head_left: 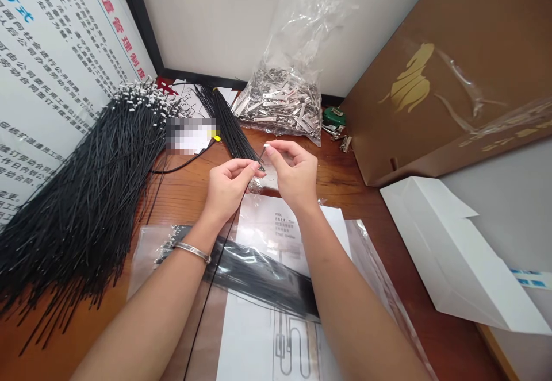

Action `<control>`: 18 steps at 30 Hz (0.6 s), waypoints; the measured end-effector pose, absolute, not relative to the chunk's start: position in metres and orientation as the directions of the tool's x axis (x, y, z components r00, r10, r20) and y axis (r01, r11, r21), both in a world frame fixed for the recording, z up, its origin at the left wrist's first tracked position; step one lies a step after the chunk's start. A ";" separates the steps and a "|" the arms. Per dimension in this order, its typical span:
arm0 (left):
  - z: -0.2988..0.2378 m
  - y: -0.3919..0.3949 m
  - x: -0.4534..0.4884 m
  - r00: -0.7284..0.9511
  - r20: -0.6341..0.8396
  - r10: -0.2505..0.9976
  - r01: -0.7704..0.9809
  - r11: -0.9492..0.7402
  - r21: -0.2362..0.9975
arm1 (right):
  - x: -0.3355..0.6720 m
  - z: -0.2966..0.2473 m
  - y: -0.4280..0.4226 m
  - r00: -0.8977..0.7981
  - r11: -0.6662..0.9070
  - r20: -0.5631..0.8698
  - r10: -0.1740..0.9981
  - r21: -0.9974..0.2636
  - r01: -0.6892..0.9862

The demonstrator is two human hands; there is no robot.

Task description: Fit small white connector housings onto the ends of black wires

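Observation:
My left hand (228, 188) pinches a thin black wire (210, 289), which trails down past my wrist to the bottom edge. A small metallic piece shows at its fingertips, too small to make out. Close by on the right, my right hand (297, 177) is closed, thumb and finger pinching the wire's small white end (266, 145). A short stretch of dark wire spans the gap between both hands. Just behind them lies a bundle of black wires (226, 122). Beneath my forearms, a clear plastic bag holds more black wires (259, 266) over a printed drawing sheet (241, 346).
A large heap of black wires with white ends (99, 180) leans at the left. At the back stands a clear bag of metal clips (280, 102), with a green tape measure (334, 118) beside it. A brown box (431, 88) and white carton (448, 254) flank the right.

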State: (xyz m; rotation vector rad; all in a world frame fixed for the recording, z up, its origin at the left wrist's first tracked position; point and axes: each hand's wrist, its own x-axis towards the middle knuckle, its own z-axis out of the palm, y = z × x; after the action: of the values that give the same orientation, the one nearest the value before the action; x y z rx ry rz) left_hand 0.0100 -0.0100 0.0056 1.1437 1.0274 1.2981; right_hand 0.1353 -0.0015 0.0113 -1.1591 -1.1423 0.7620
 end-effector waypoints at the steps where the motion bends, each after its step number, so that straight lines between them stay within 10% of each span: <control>1: 0.005 -0.010 0.010 0.037 0.053 0.998 -0.174 -0.046 0.984 | 0.136 0.012 -0.001 0.283 0.253 0.263 0.923 -0.965 0.072; 9: 0.004 -0.008 0.010 0.031 0.019 0.999 -0.185 -0.013 0.983 | 0.139 0.017 -0.003 0.007 0.007 0.007 1.000 -0.997 -0.082; 18: 0.007 -0.012 0.006 0.288 0.030 0.957 -0.261 0.048 0.964 | 0.163 0.007 0.012 0.459 0.076 -0.119 0.880 -0.920 -0.384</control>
State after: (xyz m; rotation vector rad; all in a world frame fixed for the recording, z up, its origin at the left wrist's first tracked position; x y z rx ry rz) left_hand 0.0064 -0.0117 0.0069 1.1306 0.8061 1.1020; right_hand 0.1626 0.0116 0.0070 -1.1241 -0.5519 1.0231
